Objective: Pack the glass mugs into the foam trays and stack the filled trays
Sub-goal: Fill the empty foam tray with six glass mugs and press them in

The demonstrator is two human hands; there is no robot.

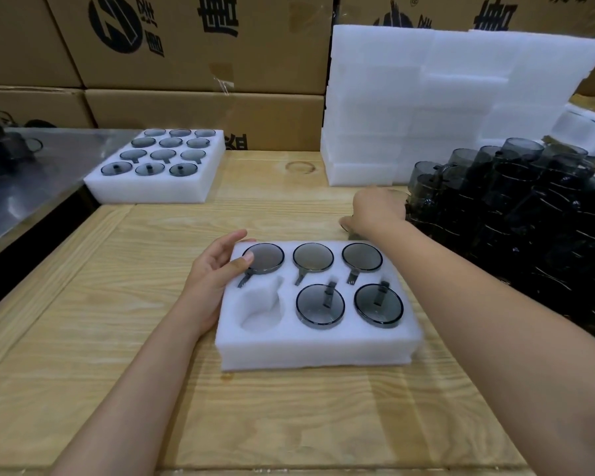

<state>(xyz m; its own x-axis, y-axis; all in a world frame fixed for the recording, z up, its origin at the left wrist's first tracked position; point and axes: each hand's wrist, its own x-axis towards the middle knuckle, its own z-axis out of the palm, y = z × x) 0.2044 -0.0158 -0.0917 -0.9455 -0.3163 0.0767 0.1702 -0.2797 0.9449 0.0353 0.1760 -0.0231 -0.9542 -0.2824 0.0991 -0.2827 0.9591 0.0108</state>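
A white foam tray (310, 348) lies on the wooden table in front of me. Several smoky glass mugs (320, 305) sit in its pockets, and the front left pocket (260, 310) is bare. My left hand (217, 269) rests against the tray's far left corner, thumb on the foam beside a mug. My right hand (375, 211) reaches beyond the tray to the edge of a big heap of loose dark glass mugs (516, 214) on the right; its fingers are hidden behind the hand. A filled tray (152, 190) sits far left.
A tall stack of white foam trays (426, 108) stands at the back right. Cardboard boxes (203, 63) form a wall behind the table. A metal surface (31, 187) adjoins the table's left side, with dark objects on it.
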